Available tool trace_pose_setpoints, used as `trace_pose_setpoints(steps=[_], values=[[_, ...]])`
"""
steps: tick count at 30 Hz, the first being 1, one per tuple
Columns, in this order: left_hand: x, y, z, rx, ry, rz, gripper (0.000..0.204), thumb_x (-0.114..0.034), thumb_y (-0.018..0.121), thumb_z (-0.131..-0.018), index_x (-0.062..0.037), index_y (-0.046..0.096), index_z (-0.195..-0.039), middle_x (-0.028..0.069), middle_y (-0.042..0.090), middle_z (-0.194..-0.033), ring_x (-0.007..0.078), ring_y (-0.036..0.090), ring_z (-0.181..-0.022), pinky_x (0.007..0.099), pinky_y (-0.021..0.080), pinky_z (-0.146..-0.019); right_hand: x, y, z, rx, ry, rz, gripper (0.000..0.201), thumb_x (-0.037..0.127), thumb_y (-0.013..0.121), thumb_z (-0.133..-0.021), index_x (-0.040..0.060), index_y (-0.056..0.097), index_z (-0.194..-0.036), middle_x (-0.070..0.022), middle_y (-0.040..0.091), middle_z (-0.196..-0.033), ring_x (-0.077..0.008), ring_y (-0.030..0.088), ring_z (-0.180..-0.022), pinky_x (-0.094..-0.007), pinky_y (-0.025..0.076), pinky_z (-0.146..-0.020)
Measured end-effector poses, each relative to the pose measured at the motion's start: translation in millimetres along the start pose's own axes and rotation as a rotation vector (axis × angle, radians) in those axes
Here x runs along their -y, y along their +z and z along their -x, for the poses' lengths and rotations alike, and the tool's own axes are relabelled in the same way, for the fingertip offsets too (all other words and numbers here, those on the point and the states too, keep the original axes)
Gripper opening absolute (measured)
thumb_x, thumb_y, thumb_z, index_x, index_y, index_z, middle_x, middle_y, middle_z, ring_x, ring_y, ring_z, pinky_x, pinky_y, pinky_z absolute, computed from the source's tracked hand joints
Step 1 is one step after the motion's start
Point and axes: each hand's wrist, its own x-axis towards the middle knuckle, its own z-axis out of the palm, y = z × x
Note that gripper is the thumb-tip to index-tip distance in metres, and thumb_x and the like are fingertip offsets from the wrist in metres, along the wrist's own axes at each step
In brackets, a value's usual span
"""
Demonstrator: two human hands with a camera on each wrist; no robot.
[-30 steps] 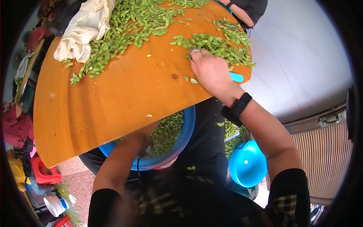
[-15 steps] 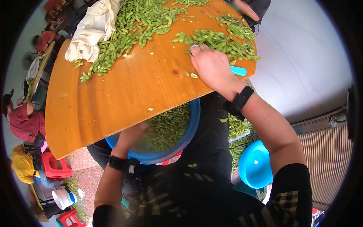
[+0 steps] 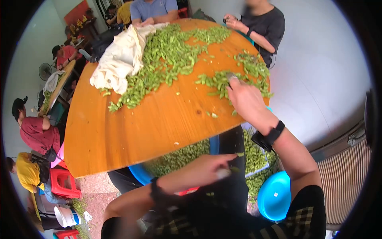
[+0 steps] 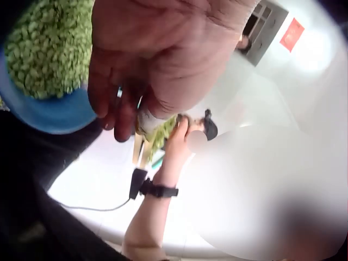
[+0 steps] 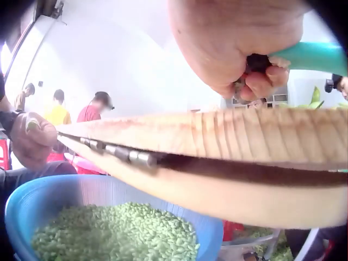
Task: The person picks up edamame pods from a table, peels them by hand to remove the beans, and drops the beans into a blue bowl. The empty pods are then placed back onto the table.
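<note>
My right hand (image 3: 248, 97) is at the table's near right edge beside a heap of green soybean pods (image 3: 219, 81). Its fingers curl round a tool with a turquoise handle (image 5: 315, 56); the hand hides most of it, and a grey metal end shows at the fingertips. My left hand (image 3: 203, 169) is in front of my lap, right of the blue basin (image 3: 137, 172) of shelled beans (image 3: 179, 157). Its index finger points out to the right, and a white wrap (image 4: 149, 120) covers the thumb. A green pod piece (image 3: 240, 154) shows just past that finger.
The wooden table (image 3: 159, 123) bears a larger pod heap (image 3: 171, 59) and a cream cloth sack (image 3: 121, 59). Pods fill a tray (image 3: 254, 159) at lower right, near a light blue bowl (image 3: 274, 195). Other people sit around this table and a table at left.
My left hand has come out of the basin and swung right, across my lap. The right hand stays at the pod heap, still gripping the tool. The head view has tilted up.
</note>
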Motion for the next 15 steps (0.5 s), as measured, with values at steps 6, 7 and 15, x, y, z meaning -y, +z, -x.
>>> trace_pose_setpoints(steps=[6, 7, 15], values=[[-23.8, -77.7, -31.4, -0.671, 0.045, -0.750, 0.013, -0.012, 0.063, -0.082, -0.0082, 0.065, -0.094, 0.0129, 0.061, -0.087, 0.0354, 0.062, -0.082, 0.0418, 0.051, -0.070, -29.0, -30.6, 24.8, 0.087, 0.036, -0.071, 0.020, 0.010, 0.053, -0.089, -0.0004, 0.052, -0.106, -0.0242, 0.062, -0.086, -0.0422, 0.061, -0.074, -0.0489, 0.049, -0.064], [-13.2, -105.7, -34.7, -0.798, 0.069, -0.810, 0.011, -0.011, 0.063, -0.082, -0.0066, 0.066, -0.092, 0.0141, 0.061, -0.087, 0.0363, 0.062, -0.079, 0.0430, 0.051, -0.070, -28.7, -31.2, 30.8, 0.113, 0.011, -0.191, 0.022, 0.008, 0.053, -0.089, 0.0001, 0.053, -0.109, -0.0249, 0.061, -0.085, -0.0429, 0.061, -0.075, -0.0488, 0.049, -0.063], [74.4, -222.8, -80.7, -0.945, -0.329, -0.851, 0.016, -0.005, 0.064, -0.076, 0.0011, 0.063, -0.090, 0.0250, 0.063, -0.096, 0.0397, 0.063, -0.086, 0.0441, 0.051, -0.076, 25.5, -26.0, 26.5, 0.208, 0.198, -0.664, 0.025, 0.005, 0.052, -0.090, 0.0009, 0.053, -0.114, -0.0277, 0.057, -0.079, -0.0476, 0.058, -0.080, -0.0467, 0.049, -0.067]])
